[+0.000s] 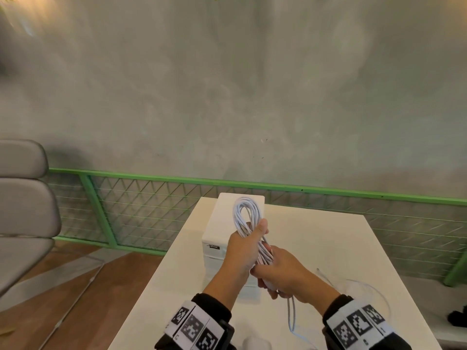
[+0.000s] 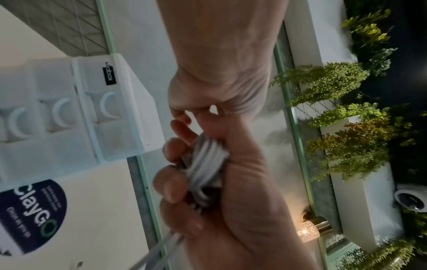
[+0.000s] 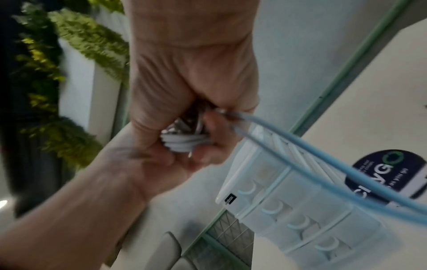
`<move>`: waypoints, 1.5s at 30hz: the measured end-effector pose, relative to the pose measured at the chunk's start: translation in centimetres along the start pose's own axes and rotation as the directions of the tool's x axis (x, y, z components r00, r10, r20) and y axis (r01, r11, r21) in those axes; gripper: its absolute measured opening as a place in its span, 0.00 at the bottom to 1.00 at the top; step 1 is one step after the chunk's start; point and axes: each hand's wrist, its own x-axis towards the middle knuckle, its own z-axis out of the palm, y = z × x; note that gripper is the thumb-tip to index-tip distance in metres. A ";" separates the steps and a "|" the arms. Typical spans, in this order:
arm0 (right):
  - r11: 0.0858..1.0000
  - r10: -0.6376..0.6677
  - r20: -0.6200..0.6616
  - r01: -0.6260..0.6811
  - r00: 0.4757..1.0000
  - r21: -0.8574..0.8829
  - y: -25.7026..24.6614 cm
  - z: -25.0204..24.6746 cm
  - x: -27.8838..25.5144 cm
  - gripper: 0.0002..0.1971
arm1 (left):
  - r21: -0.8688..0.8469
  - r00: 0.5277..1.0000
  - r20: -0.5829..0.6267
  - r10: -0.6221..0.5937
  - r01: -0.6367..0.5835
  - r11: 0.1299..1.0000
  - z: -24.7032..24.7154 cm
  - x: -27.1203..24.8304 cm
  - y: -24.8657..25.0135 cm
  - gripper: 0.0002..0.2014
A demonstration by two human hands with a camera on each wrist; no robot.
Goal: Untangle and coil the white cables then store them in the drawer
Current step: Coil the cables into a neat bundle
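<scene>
A coil of white cable [image 1: 246, 210] stands upright above the table [image 1: 328, 243]. My left hand [image 1: 249, 238] grips the coil at its middle, with the loop rising above the thumb. Just below, my right hand [image 1: 283, 276] is curled round the coil's lower end, and a loose tail [image 1: 292, 314] hangs from it to the tabletop. The bundle [image 2: 205, 164] shows between the fingers of both hands in the left wrist view. A second thin white cable [image 1: 371, 289] lies loose on the table at the right. Behind the hands stands the white drawer unit [image 1: 222, 215], its drawers [image 2: 104, 109] shut.
A grey padded chair [image 1: 25, 198] stands at the left over a wooden floor. A green mesh railing [image 1: 151, 180] runs behind the table. A round dark sticker [image 2: 32, 215] lies on the tabletop near the drawer unit. A dark object [image 1: 457, 322] sits at the right edge.
</scene>
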 end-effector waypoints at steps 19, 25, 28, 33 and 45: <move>0.945 -0.175 -0.104 0.137 0.979 -0.298 -1.1 1.1 0.0 0.12 | 0.380 0.903 -0.367 0.223 -0.074 0.922 -0.5 0.1 1.1 0.15; 0.895 -0.187 -0.011 0.165 0.982 -0.414 -0.9 0.7 -0.3 0.11 | -0.526 0.992 0.067 -0.102 0.122 0.842 -1.3 0.0 1.9 0.07; 0.922 -0.113 0.052 0.124 0.992 -0.367 -0.8 0.2 -0.6 0.06 | -0.633 0.966 0.245 -0.085 0.226 0.740 -2.1 0.2 2.2 0.09; 0.762 -0.138 -0.027 0.089 0.990 -0.641 -0.6 0.5 -0.7 0.05 | -0.622 0.980 0.155 -0.125 0.195 0.758 -1.7 0.5 1.8 0.12; 0.545 -0.222 -0.170 -0.023 0.960 -0.838 1.7 2.0 -0.1 0.11 | -0.422 0.945 -0.084 -0.315 0.253 0.871 -0.3 1.0 -0.1 0.13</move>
